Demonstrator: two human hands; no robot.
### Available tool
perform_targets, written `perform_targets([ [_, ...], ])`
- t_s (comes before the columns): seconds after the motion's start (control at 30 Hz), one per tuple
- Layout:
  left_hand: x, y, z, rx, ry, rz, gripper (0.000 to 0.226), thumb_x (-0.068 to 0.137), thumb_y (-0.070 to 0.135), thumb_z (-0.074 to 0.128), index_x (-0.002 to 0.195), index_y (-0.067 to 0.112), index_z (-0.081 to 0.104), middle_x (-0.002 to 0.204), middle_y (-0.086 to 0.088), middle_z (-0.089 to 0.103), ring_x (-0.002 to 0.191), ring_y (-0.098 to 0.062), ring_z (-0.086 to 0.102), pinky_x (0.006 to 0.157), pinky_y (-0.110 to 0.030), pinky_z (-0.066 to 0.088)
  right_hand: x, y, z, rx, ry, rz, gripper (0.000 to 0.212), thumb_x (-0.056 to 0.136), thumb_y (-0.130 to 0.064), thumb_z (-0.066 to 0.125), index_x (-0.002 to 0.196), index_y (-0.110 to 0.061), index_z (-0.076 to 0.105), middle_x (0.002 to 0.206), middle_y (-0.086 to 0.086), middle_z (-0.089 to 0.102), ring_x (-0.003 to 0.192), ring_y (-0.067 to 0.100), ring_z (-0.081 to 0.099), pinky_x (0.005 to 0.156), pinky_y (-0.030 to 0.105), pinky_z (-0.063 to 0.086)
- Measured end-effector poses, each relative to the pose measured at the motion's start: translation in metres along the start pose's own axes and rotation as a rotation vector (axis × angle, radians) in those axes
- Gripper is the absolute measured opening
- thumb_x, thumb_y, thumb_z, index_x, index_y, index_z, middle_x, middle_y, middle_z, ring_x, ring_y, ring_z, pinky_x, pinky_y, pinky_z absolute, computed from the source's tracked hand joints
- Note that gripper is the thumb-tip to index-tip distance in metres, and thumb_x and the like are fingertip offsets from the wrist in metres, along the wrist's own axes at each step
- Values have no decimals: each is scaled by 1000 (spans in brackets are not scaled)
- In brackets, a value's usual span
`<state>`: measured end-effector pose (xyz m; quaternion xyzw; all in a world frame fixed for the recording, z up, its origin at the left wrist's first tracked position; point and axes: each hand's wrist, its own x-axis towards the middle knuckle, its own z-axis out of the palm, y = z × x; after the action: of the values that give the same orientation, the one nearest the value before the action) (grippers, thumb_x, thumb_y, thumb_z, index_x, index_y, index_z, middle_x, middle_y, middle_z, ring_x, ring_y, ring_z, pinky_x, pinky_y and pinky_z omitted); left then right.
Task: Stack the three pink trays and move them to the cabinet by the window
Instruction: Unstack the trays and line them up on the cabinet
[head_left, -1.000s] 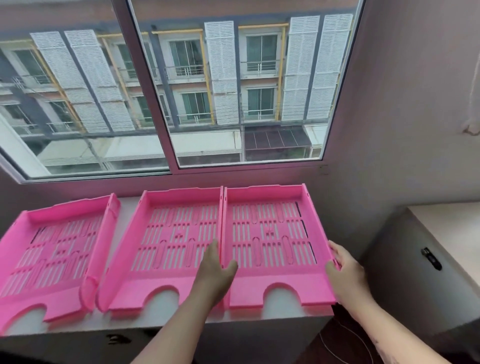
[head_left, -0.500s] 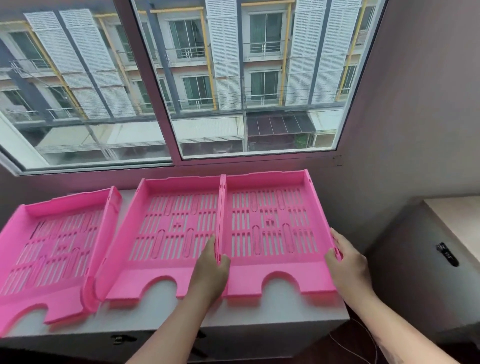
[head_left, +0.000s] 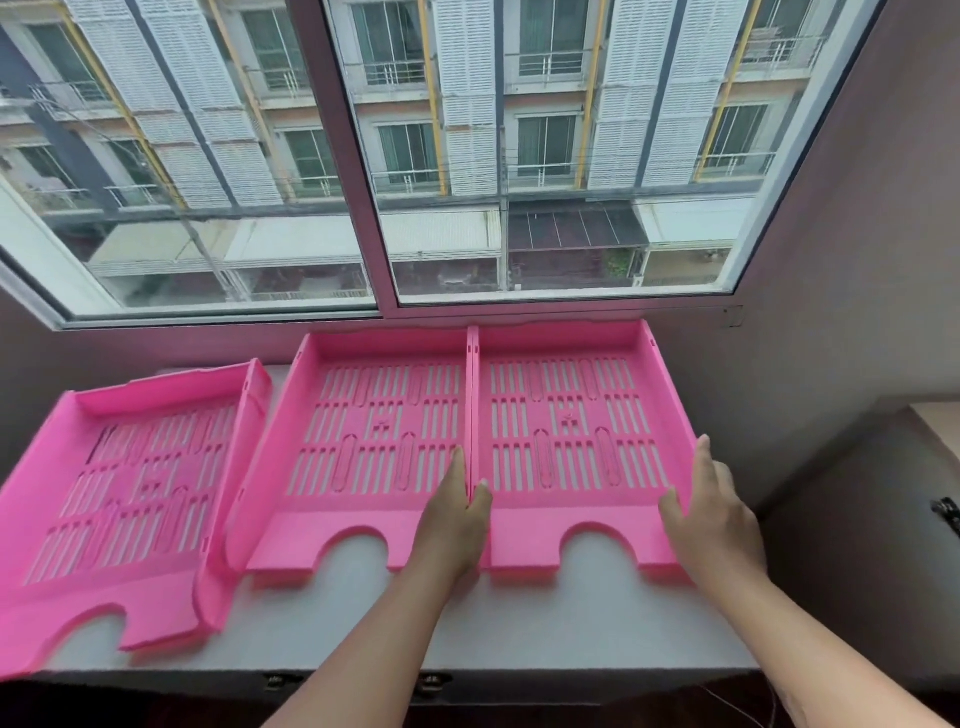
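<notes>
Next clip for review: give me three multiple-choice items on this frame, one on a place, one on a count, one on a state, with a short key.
1. Which tray do both hands grip?
A. right pink tray
B. left pink tray
C. middle pink tray

2. How many pink trays are there?
A. two
B. three
C. four

3. The trays are:
A. stacked
B. upside down
C. side by side, unstacked

Key: 1 A, the left hand and right hand hold opposite sides of the right pink tray. 2 B, it sits with the middle pink tray and left pink tray. 3 C, each rests separately on the white cabinet top.
</notes>
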<state>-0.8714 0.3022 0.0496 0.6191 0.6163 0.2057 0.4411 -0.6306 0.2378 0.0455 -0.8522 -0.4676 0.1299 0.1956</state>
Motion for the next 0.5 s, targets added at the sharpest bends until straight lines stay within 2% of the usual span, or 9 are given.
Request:
perform_targets([
  [0.1, 6, 1, -4, -21, -31, -15, 63, 104, 26, 38, 157, 15, 6, 164, -4, 15, 149, -23, 19, 119, -39, 20, 2, 0, 4, -43, 6, 11, 78, 95, -25, 54, 157, -8, 9, 130, 17, 51, 73, 20, 47, 45, 24, 32],
  [0.17, 7, 2, -6, -12, -38, -19, 64, 103, 26, 40, 157, 15, 8, 164, -5, 17, 149, -24, 20, 119, -41, 19, 1, -3, 2, -98, -16, 18, 82, 93, -31, 55, 157, -9, 7, 134, 15, 50, 82, 24, 55, 50, 26, 39],
  [0.2, 7, 2, -8, -6, -43, -21, 65, 102, 27, 42, 157, 15, 10, 163, -6, 19, 149, -24, 22, 119, -41, 20, 1, -4, 1, -138, -24, 29, 85, 92, -36, 54, 156, -9, 6, 139, 15, 47, 97, 28, 58, 61, 31, 47],
  [0.23, 7, 3, -12, 0, -49, -16, 66, 100, 28, 45, 156, 15, 13, 162, -6, 23, 148, -24, 25, 118, -43, 22, 2, -6, 0, -199, -20, 37, 87, 90, -42, 54, 156, -8, 7, 146, 14, 42, 117, 31, 54, 79, 38, 51],
  [0.27, 6, 3, -16, 6, -52, -4, 68, 99, 30, 49, 156, 15, 16, 161, -6, 26, 147, -25, 28, 118, -44, 25, 4, -8, -1, -278, -6, 35, 90, 89, -47, 53, 156, -7, 9, 152, 13, 37, 133, 31, 43, 99, 46, 44],
  [0.3, 5, 3, -21, 12, -44, 11, 69, 97, 33, 52, 155, 16, 19, 160, -6, 30, 145, -24, 32, 118, -46, 28, 5, -14, -2, -347, 4, 24, 90, 88, -50, 52, 155, -6, 11, 156, 13, 32, 143, 32, 31, 112, 50, 31],
  [0.33, 3, 3, -28, 20, -20, 27, 70, 95, 36, 54, 154, 17, 23, 158, -7, 34, 143, -24, 36, 117, -47, 32, 7, -21, -1, -384, 6, -4, 89, 88, -52, 50, 155, -7, 14, 158, 13, 28, 147, 32, 22, 118, 53, 20],
  [0.4, -1, 0, -47, 40, 64, 47, 67, 92, 36, 57, 151, 15, 31, 153, -7, 42, 139, -22, 42, 114, -46, 36, 11, -41, 4, -385, -9, -102, 83, 88, -51, 48, 155, -9, 20, 160, 13, 25, 150, 32, 14, 120, 53, 9],
  [0.5, -10, -13, -80, 61, 206, 35, 59, 91, 31, 58, 145, 13, 41, 147, -5, 50, 133, -20, 47, 112, -42, 38, 6, -85, 23, -266, -71, -230, 76, 89, -46, 50, 152, -11, 27, 159, 13, 28, 148, 29, 20, 121, 49, 15],
])
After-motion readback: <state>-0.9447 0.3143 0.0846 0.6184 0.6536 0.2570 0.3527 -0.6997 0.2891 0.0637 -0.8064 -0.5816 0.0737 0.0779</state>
